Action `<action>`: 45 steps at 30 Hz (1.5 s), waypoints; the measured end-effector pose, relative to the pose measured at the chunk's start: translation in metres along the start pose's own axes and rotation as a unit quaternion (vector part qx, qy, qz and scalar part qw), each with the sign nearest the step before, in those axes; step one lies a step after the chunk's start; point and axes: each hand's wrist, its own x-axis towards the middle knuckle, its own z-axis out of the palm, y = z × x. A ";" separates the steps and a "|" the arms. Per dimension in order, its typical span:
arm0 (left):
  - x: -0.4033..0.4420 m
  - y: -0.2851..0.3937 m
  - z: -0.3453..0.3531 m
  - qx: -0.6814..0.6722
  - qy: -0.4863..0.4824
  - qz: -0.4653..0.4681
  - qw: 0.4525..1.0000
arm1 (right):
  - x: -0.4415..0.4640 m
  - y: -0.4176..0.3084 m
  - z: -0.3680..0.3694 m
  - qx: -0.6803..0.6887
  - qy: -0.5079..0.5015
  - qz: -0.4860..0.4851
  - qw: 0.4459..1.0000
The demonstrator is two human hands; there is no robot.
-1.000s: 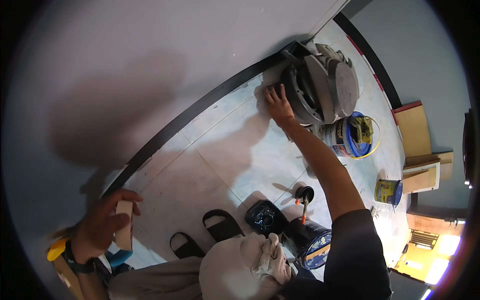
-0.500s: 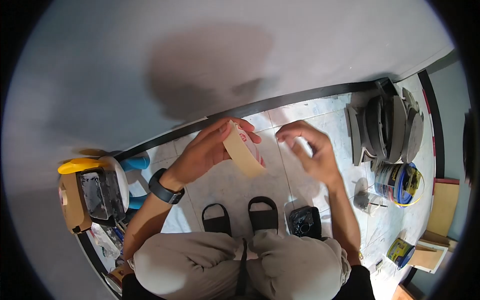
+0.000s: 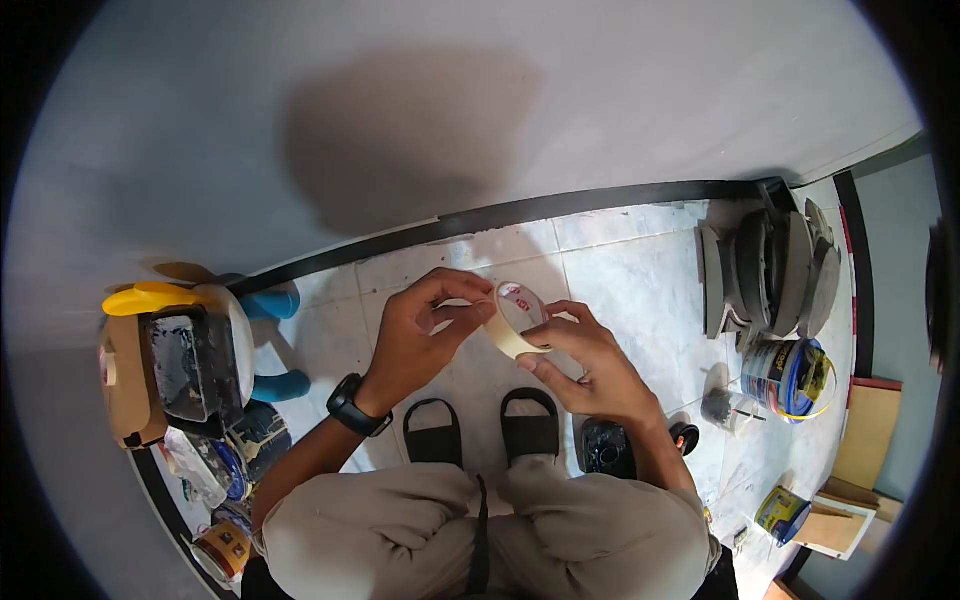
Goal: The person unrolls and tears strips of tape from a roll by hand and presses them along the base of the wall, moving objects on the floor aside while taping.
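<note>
A cream roll of masking tape (image 3: 506,337), with red print inside its core, is held between both hands above the floor. My right hand (image 3: 598,375) is closed on the roll's right side, some fingers at the core and the thumb below the rim. My left hand (image 3: 425,325) pinches at the roll's left edge, thumb and forefinger together. Whether a loose tape end lies in that pinch is too small to tell. A dark watch (image 3: 358,405) is on the left wrist.
Ahead stands a grey wall (image 3: 640,100) with a black skirting strip (image 3: 590,201). To the left are a black paint tray (image 3: 190,365) and a cardboard box (image 3: 128,385). On the right sit stacked grey chair-like parts (image 3: 785,265), a bucket (image 3: 770,378) and a clear cup (image 3: 725,408).
My right hand has moved left and taken hold of the roll. The roll has shifted slightly right and turned, so its core shows more. My left hand now pinches at its edge.
</note>
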 end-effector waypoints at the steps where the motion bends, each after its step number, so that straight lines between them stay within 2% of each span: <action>1: -0.007 -0.007 -0.001 -0.003 0.024 -0.010 1.000 | -0.002 0.001 0.004 0.016 -0.015 0.021 1.000; 5: -0.031 -0.021 -0.004 0.019 0.073 -0.047 0.996 | -0.002 0.005 0.014 0.025 -0.017 0.014 0.999; 7: -0.038 -0.022 -0.006 0.029 0.104 -0.029 0.994 | -0.002 0.004 0.017 0.067 -0.064 0.094 0.991; 8: -0.040 -0.021 -0.009 0.027 0.107 -0.032 0.993 | -0.001 0.004 0.018 0.068 -0.068 0.096 0.991; 11: -0.045 -0.008 -0.025 0.078 0.101 -0.020 0.992 | 0.007 0.004 0.014 0.035 -0.039 0.078 0.996; 13: -0.049 0.000 -0.033 0.096 0.108 -0.047 0.988 | 0.011 0.000 0.005 -0.045 -0.036 0.005 0.998; 14: -0.049 0.000 -0.038 0.086 0.129 -0.050 0.987 | 0.012 0.000 0.002 -0.035 -0.035 0.003 0.999; 15: -0.051 -0.001 -0.048 0.086 0.130 -0.050 0.987 | 0.012 0.001 -0.002 -0.035 -0.036 0.004 0.999; 17: -0.057 -0.007 -0.074 0.048 0.155 0.020 0.987 | 0.010 0.006 -0.013 -0.042 -0.032 -0.005 0.999; 19: -0.065 0.007 -0.095 0.164 0.200 0.006 0.966 | 0.006 0.014 -0.031 -0.060 -0.054 0.002 0.997; 20: -0.068 0.001 -0.111 0.192 0.209 0.030 0.959 | 0.003 0.015 -0.038 -0.067 -0.047 0.006 0.997; 23: -0.078 -0.004 -0.143 0.146 0.257 0.025 0.955 | -0.006 0.024 -0.064 -0.090 -0.028 0.009 0.996; 26: -0.090 -0.017 -0.172 0.161 0.290 -0.017 0.943 | -0.021 0.036 -0.096 -0.124 -0.031 0.073 0.989; 30: -0.093 -0.042 -0.156 0.112 0.271 -0.010 0.956 | -0.026 0.024 -0.108 -0.119 -0.011 0.128 0.985; 32: -0.095 -0.064 -0.152 0.094 0.273 -0.011 0.957 | -0.016 -0.003 -0.116 -0.084 -0.037 0.189 0.978; 33: -0.095 -0.076 -0.150 0.080 0.275 -0.014 0.958 | -0.014 -0.009 -0.122 -0.089 -0.035 0.189 0.977; 35: -0.100 -0.091 -0.142 0.032 0.272 -0.033 0.961 | -0.012 -0.023 -0.134 -0.241 -0.029 0.101 0.965; 36: -0.100 -0.095 -0.134 0.065 0.258 -0.063 0.962 | -0.006 -0.043 -0.139 -0.312 -0.031 0.090 0.945; 37: -0.100 -0.101 -0.128 0.097 0.243 -0.092 0.961 | 0.000 -0.060 -0.146 -0.320 -0.028 0.092 0.942; 39: -0.099 -0.109 -0.120 0.118 0.216 -0.057 0.968 | 0.011 -0.096 -0.157 -0.285 -0.086 0.058 0.953; 41: -0.088 -0.095 -0.108 0.312 0.099 -0.122 0.937 | 0.024 -0.130 -0.168 -0.316 -0.110 0.048 0.941; 42: -0.078 -0.083 -0.100 0.366 0.076 -0.144 0.916 | 0.030 -0.146 -0.172 -0.339 -0.137 0.038 0.930; 43: -0.067 -0.069 -0.092 0.363 0.072 -0.132 0.920 | 0.038 -0.163 -0.173 -0.350 -0.129 0.041 0.927; 45: -0.038 -0.032 -0.071 0.332 0.038 -0.083 0.939 | 0.054 -0.192 -0.169 -0.421 -0.175 0.049 0.889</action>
